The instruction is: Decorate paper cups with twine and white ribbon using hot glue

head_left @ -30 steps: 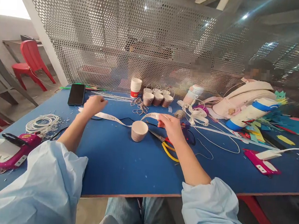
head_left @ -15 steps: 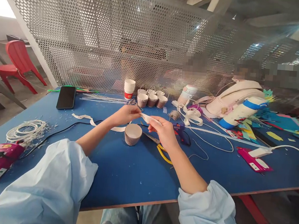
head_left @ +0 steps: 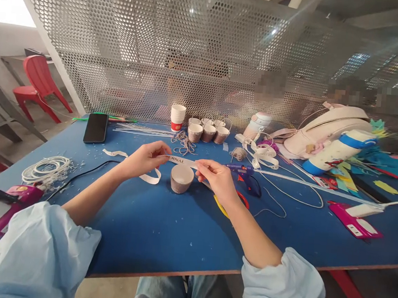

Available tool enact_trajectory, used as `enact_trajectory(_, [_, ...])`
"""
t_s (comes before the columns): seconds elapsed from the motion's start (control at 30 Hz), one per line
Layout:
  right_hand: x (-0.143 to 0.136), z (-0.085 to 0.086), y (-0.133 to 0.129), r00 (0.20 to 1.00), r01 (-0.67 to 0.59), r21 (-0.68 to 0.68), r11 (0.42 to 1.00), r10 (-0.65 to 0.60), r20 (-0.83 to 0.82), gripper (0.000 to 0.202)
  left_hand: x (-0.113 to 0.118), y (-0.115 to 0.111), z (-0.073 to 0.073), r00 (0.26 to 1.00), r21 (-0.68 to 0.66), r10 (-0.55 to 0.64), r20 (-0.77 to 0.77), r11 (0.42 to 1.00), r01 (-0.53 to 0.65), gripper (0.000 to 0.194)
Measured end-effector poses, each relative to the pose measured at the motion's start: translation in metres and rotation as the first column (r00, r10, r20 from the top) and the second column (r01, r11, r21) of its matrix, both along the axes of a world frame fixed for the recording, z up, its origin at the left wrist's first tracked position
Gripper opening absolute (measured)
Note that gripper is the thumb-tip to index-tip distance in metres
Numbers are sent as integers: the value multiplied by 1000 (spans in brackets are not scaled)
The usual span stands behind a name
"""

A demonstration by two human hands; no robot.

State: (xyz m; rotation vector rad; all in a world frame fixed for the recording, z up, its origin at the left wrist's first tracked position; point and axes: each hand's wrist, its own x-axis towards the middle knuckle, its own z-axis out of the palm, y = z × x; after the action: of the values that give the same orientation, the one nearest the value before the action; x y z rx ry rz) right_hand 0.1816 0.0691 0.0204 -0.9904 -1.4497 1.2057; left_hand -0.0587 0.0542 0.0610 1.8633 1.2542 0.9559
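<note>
A white printed ribbon [head_left: 181, 160] is stretched between my two hands, its dark letters facing me. My left hand [head_left: 149, 158] pinches it on one side, and the loose length trails down onto the table behind that wrist. At the other end my right hand [head_left: 214, 175] grips it between thumb and fingers. Just below the ribbon stands a small twine-wrapped cup [head_left: 182, 180], upright with a pale inside. Scissors with yellow and red handles [head_left: 222, 207] lie partly hidden under my right hand. A blue glue gun [head_left: 243, 173] rests to the right of it.
Several wrapped cups [head_left: 209, 132] and a stack of paper cups [head_left: 177, 117] stand at the back. A phone [head_left: 96, 128], a coil of white cord [head_left: 47, 169] and a pink power strip [head_left: 355, 221] lie around. Bottles and a pale backpack [head_left: 328, 129] crowd the right.
My hands have moved apart, drawing the ribbon out flat between them so its lettering shows. The view has shifted slightly to the left.
</note>
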Motion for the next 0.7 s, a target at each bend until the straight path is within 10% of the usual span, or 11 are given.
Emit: enact_trajectory(0.7, [3,-2,-10,999,-28,223,974,19,42,17,-17,-12,-28,953,-138,-38,299,987,82,20])
